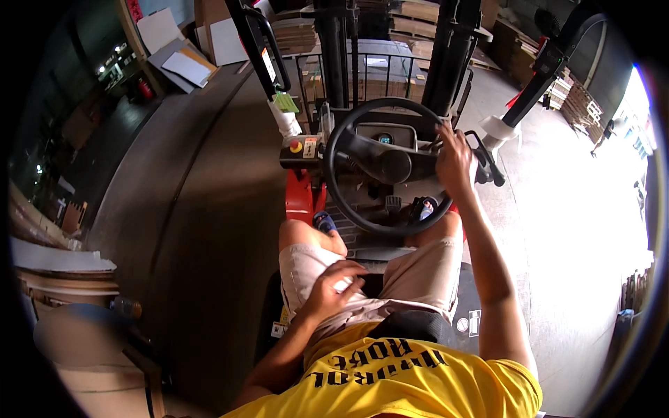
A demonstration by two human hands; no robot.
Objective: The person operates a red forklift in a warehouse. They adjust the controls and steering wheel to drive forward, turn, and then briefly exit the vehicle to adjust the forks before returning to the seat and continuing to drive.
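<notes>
Observed from the head view: I am seated on a forklift, looking down over the controls.

Right hand (454, 161): in the centre right of the frame, fingers wrapped over the upper right of the steering wheel (390, 166) rim. It is a closed grip on the rim. A dark lever (490, 166) stands just beside it, not touched.

Left hand (333, 289): in the lower centre, resting on the left thigh of the light shorts (418, 268). The fingers are loosely curled and I see nothing held in them.

Task item: the steering wheel sits in the upper centre of the frame, with the mast (340, 49) rising behind it. A red stop button (296, 146) lies just left of the wheel. The pedals (394, 203) are below the hub, between the two feet.

Surroundings: a large brown board (195, 209) fills the left of the frame, close along the truck's left side. Stacked cardboard (418, 28) lies ahead at the top, and the bright floor (578, 209) on the right is open.

Assessment: the step in hand appears to be one-handed steering from the seat. In my judgement, any next move calls for a steady hold on the rim, small corrections, and attention to the narrow margin beside the board on the left
</notes>
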